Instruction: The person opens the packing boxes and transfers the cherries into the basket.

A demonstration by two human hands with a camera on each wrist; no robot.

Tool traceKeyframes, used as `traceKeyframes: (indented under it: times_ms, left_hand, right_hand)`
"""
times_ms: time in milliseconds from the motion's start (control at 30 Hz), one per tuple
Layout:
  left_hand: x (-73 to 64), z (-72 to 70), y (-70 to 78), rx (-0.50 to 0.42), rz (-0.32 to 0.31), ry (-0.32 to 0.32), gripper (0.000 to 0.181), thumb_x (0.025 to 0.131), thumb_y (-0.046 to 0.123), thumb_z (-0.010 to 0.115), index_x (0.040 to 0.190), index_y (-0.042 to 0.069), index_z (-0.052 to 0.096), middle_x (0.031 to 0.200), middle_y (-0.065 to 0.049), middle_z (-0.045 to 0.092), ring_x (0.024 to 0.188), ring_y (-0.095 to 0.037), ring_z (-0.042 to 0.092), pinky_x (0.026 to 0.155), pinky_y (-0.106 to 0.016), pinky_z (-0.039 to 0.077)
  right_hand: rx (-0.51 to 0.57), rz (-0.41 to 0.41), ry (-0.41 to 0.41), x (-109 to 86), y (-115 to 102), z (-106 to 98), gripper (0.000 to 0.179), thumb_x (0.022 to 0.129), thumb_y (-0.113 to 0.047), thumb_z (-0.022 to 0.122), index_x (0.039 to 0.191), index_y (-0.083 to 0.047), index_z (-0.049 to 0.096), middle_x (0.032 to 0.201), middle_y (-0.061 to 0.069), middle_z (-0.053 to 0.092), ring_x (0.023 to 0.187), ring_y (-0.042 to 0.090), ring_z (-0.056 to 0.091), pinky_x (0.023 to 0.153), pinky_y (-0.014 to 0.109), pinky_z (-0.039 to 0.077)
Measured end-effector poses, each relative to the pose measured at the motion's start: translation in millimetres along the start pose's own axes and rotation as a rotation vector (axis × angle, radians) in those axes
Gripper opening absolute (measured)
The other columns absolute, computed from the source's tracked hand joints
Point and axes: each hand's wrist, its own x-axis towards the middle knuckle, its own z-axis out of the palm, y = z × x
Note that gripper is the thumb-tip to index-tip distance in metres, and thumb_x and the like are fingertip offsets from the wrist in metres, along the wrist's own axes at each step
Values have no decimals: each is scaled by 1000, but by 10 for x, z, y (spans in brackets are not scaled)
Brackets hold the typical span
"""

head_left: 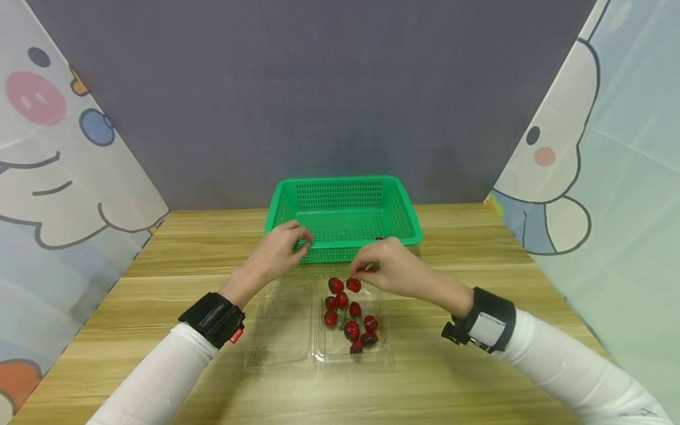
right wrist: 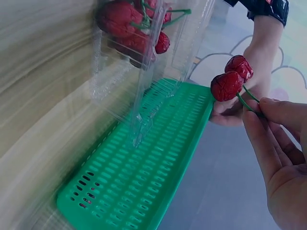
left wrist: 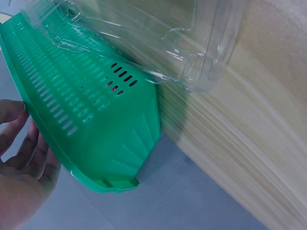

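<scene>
In the right wrist view, my right hand [right wrist: 288, 148] pinches the green stems [right wrist: 248, 103] of two joined red cherries [right wrist: 227, 86]. The head view places this right hand [head_left: 390, 267] over the far edge of an open clear plastic clamshell [head_left: 281, 321]. Several more cherries [head_left: 352, 330] lie in the clamshell's right half. My left hand [head_left: 281, 245] is at the front left rim of the green basket [head_left: 340, 243], thumb and forefinger close together. Whether a stem sits between them is unclear. In the left wrist view, red shows through the holes of the basket [left wrist: 96, 148] near this hand [left wrist: 24, 163].
A bit of red [head_left: 379, 238] shows just inside the basket's front rim on the right. The wooden table [head_left: 451, 354] ends at a grey partition [head_left: 340, 88] behind the basket. Printed cartoon panels [head_left: 574, 177] stand on both sides.
</scene>
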Motion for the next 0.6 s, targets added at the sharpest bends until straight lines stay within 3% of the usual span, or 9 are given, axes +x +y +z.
traceKeyframes:
  times_ms: [600]
  left_hand:
    - [-35,38,37,2,27,-11,11,93,9,68,103,8,72,103,-2,60,96,-21,60,82,-29,47]
  right_hand:
    - [-20,35,78,34,89,-148,15,78,5,79,84,-8,75,85,-5,70,74,7,66,59,17,49]
